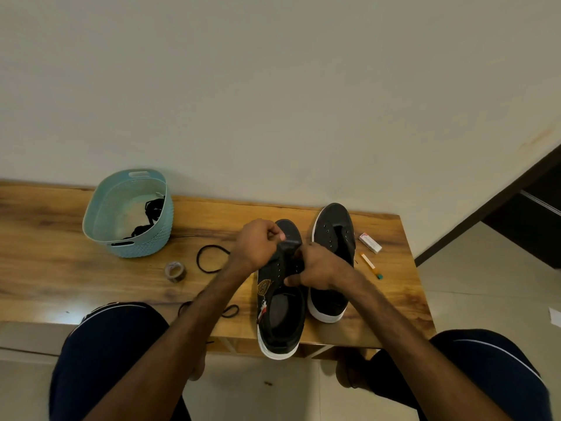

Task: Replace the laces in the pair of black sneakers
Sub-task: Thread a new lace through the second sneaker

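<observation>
Two black sneakers with white soles stand on a wooden bench (60, 268). The near sneaker (282, 317) has its heel past the bench's front edge and shows empty eyelets. My left hand (258, 244) pinches the top of its tongue, fingers curled. My right hand (318, 268) grips the sneaker's right side at the eyelets. The second sneaker (332, 238) stands unlaced to the right, untouched. A black lace (211, 258) lies looped on the bench to the left, and another black lace (229, 311) lies near the front edge, partly under my left forearm.
A light blue basket (130, 214) with black laces inside stands at the back left. A roll of tape (175, 271) lies near it. Right of the shoes lie a small white box (370, 243) and an orange-and-white pen (369, 264). My knees flank the bench's front.
</observation>
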Action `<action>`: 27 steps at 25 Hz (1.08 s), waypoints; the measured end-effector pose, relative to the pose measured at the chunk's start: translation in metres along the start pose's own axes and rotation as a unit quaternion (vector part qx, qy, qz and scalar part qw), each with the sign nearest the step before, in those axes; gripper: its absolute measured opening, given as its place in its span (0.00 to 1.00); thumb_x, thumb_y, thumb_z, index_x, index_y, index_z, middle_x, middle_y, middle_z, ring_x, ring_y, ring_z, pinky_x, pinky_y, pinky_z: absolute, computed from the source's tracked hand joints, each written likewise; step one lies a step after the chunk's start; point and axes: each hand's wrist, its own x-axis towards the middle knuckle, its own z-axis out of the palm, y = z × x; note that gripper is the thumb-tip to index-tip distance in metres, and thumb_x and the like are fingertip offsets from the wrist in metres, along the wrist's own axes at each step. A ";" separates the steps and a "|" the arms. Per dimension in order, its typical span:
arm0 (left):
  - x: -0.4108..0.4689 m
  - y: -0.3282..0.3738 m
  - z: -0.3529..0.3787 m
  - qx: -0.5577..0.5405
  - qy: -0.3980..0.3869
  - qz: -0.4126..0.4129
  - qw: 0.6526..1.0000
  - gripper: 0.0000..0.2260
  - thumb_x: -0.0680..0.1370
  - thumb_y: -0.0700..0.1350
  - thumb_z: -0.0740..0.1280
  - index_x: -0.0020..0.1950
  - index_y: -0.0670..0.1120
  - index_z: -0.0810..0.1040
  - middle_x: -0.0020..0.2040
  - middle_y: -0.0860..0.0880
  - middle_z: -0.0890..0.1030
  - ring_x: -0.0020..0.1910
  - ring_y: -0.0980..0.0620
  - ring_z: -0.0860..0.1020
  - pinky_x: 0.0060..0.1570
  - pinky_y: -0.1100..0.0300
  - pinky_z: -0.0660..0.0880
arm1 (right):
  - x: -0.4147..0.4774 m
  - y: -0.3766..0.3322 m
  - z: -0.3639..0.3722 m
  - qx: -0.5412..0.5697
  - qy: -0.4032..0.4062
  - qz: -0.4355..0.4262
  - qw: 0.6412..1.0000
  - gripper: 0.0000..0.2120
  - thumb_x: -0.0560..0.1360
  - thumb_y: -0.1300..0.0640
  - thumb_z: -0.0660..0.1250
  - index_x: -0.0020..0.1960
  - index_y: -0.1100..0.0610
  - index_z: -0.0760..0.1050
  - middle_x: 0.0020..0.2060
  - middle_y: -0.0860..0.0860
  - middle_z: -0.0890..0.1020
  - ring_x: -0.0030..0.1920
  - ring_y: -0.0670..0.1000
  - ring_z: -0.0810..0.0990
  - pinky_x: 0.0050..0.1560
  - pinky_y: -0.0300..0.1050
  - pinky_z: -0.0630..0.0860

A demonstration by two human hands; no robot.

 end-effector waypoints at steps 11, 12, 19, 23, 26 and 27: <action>-0.012 -0.001 0.036 0.119 -0.033 -0.021 0.992 0.04 0.78 0.48 0.69 0.46 0.51 0.84 0.42 0.54 0.83 0.41 0.56 0.80 0.43 0.56 0.80 | -0.011 0.018 -0.005 0.207 0.014 0.074 0.975 0.15 0.80 0.65 0.60 0.64 0.58 0.78 0.43 0.50 0.80 0.36 0.43 0.75 0.34 0.36 0.69; -0.013 -0.001 0.037 0.121 -0.028 -0.027 0.992 0.04 0.78 0.48 0.69 0.46 0.51 0.84 0.41 0.54 0.83 0.40 0.56 0.80 0.42 0.55 0.80 | -0.011 0.018 -0.005 0.218 0.010 0.072 0.973 0.17 0.80 0.66 0.59 0.65 0.57 0.77 0.43 0.49 0.79 0.37 0.43 0.74 0.34 0.35 0.68; -0.010 -0.006 0.044 0.091 -0.020 -0.057 0.994 0.06 0.77 0.49 0.70 0.42 0.52 0.83 0.36 0.57 0.81 0.38 0.57 0.79 0.38 0.57 0.79 | -0.012 0.018 -0.004 0.243 -0.001 0.064 0.968 0.17 0.80 0.67 0.58 0.66 0.58 0.76 0.40 0.48 0.77 0.36 0.43 0.73 0.35 0.36 0.67; -0.008 -0.010 0.045 0.071 -0.041 -0.054 0.995 0.05 0.77 0.48 0.71 0.41 0.53 0.83 0.38 0.57 0.82 0.39 0.59 0.79 0.41 0.54 0.81 | -0.012 0.019 -0.002 0.245 0.005 0.062 0.967 0.16 0.80 0.66 0.58 0.65 0.58 0.77 0.39 0.50 0.77 0.35 0.44 0.72 0.34 0.37 0.67; -0.008 -0.015 0.047 0.003 -0.044 -0.082 0.996 0.09 0.76 0.46 0.72 0.36 0.56 0.80 0.37 0.58 0.81 0.41 0.57 0.80 0.46 0.50 0.81 | -0.011 0.020 -0.001 0.240 0.010 0.055 0.969 0.16 0.80 0.66 0.58 0.63 0.58 0.78 0.39 0.51 0.77 0.34 0.45 0.72 0.34 0.39 0.68; -0.008 -0.015 0.047 -0.025 -0.046 -0.093 0.994 0.10 0.75 0.46 0.73 0.35 0.56 0.80 0.37 0.57 0.82 0.42 0.56 0.81 0.48 0.49 0.81 | -0.011 0.021 -0.001 0.244 0.010 0.052 0.968 0.16 0.80 0.66 0.58 0.63 0.58 0.78 0.39 0.51 0.78 0.35 0.45 0.72 0.35 0.39 0.68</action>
